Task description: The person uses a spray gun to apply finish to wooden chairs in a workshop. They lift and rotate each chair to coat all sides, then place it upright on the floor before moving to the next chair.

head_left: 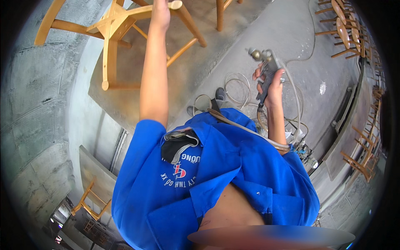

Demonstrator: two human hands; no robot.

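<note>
In my right hand (pixel 273 89) is a spray gun (pixel 268 68) with a dark handle and a metal nozzle, my fingers wrapped around the grip. A hose runs down from its handle, and a pale hose hangs beside it. My left arm reaches far forward to a light wooden chair frame (pixel 109 50), which lies tipped with its legs and crossed bars showing. My left hand (pixel 161 17) is at one of the bars near its rounded end. The picture's upper edge cuts off its fingers, so their grip is hidden.
Coiled hoses (pixel 238 88) lie on the grey floor by my shoes (pixel 220 93). Several wooden chairs (pixel 343 31) are stacked at the far right, with more wooden frames (pixel 360 154) along the right side. Another wooden frame (pixel 92 200) stands low on the left, near a grey wall (pixel 37 96).
</note>
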